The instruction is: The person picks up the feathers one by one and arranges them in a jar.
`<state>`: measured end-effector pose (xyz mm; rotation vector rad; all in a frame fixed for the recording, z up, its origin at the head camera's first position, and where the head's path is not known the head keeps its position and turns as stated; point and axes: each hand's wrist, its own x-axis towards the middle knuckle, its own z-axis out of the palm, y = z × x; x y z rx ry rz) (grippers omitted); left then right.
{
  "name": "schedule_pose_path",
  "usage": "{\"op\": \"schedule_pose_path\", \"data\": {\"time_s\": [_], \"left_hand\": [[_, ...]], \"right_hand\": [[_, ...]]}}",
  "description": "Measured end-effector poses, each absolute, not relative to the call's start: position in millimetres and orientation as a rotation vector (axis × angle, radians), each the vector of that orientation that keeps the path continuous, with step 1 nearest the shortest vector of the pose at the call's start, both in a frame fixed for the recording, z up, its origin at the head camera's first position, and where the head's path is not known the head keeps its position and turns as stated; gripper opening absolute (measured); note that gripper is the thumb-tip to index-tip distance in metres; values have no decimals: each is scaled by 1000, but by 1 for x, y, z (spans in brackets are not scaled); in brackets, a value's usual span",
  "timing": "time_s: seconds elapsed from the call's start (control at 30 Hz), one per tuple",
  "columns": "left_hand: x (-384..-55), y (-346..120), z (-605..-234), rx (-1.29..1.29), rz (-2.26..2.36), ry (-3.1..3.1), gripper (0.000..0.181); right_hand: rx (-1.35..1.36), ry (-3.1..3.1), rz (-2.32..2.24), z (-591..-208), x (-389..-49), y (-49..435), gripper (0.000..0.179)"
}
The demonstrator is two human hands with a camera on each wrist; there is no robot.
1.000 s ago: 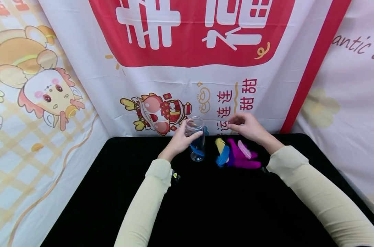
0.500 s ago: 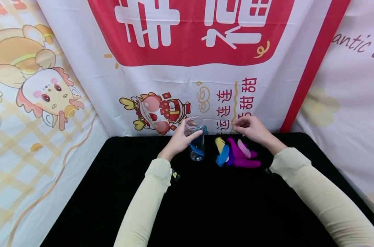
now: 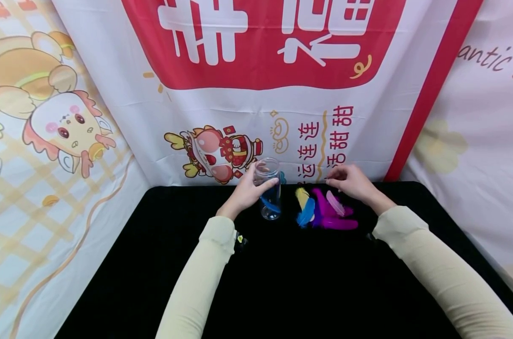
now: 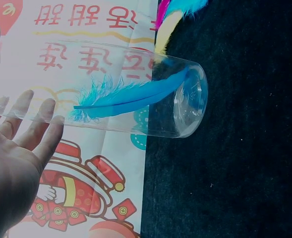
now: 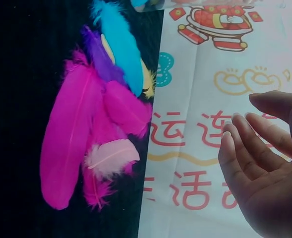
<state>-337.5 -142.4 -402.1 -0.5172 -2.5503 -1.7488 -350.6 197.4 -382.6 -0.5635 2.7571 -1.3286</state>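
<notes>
From my remote station I read two bare hands working above a black-covered table (image 3: 281,282). The left hand (image 3: 244,192) is closed round a clear jar (image 3: 274,194), thumb across the near side and fingers along the opposite wall; the open mouth is above this grip and the base below it. I cannot tell whether the base contacts the table. Inside the jar, below the grip, a single curved blue feather (image 4: 131,99) lies lengthwise. The right hand (image 3: 353,182) is released: its fingers are loosely bent, the thumb stands apart from them, and I register nothing between them. On the table just below the right hand is a loose feather pile (image 5: 69,139), mostly magenta, with a pale pink feather (image 5: 115,157), a purple feather (image 5: 98,52), a turquoise feather (image 5: 121,47) and a yellow feather (image 3: 302,198); the last two are on the side toward the jar. Behind both hands rises a white back panel (image 3: 235,106) with red lettering, a red block above and a cartoon figure printed sideways. To the left of the left hand hangs a yellow-checked side panel (image 3: 23,221); to the right of the right hand, a pale side panel (image 3: 493,141) with dark script.
</notes>
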Motion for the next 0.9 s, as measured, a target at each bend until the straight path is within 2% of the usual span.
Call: {"op": "schedule_pose_path", "data": {"time_s": [0.37,0.7,0.9], "left_hand": [[-338,-142,-403,-524,-1750,-2540,67],[-338,-143,-401,-508,-1736,-2560,74],[-339,-142,-402,-521,-1753,-2546,69]], "right_hand": [[-540,2802,-1233,-401,-355,206,21],[-525,2860,-1153,-416,-360,213,20],[-512,2896,-1085,-426,-362,216,23]]}}
